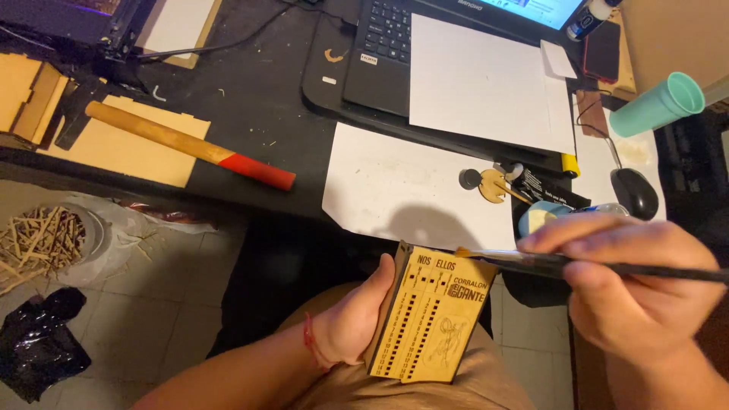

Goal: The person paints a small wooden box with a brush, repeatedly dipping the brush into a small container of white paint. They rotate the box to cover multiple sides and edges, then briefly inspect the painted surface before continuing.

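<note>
Two hands (486, 304), one wooden box (429, 315), one brush (592, 266)

1. The right hand (638, 285) covers the middle of the thin dark brush (531, 262), and the brush end runs off the right edge of the picture.
2. The left hand (353, 319) hides the left side of the wooden box (429, 319).
3. The laptop (395, 38) at the tabletop's far edge is cut off at the top.
4. White paper (486, 76) covers part of its keys.
5. The black bag (38, 342) is cut off at the left.

A cluttered black desk (258, 91) stands over a pale tiled floor (152, 319) under dim, warm indoor light.
</note>
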